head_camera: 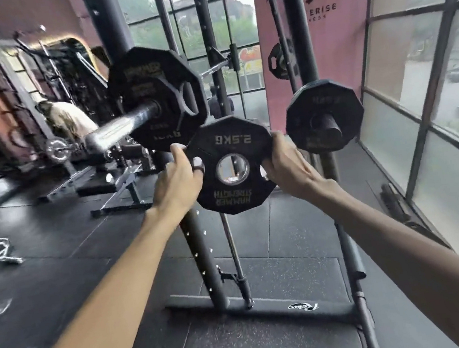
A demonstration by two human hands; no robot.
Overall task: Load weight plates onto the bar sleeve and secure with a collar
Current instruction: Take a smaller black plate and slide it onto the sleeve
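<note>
Weight plate (pixel 232 140) marked 2.5 kg, held upright in the air just below and to the right of the bar sleeve (pixel 121 126), not yet on it; gripped at two opposite edges, left hand (pixel 176 179) curled round the left rim and right hand (pixel 286 161) curled round the right rim. Already loaded on the sleeve: one larger plate (pixel 155 95), pushed far in (near end of the sleeve bare). Left to do, by judgement: raising the small plate, lining its hole with the sleeve end, sliding it against the larger plate, then fitting a collar, no collar seen in view.
</note>
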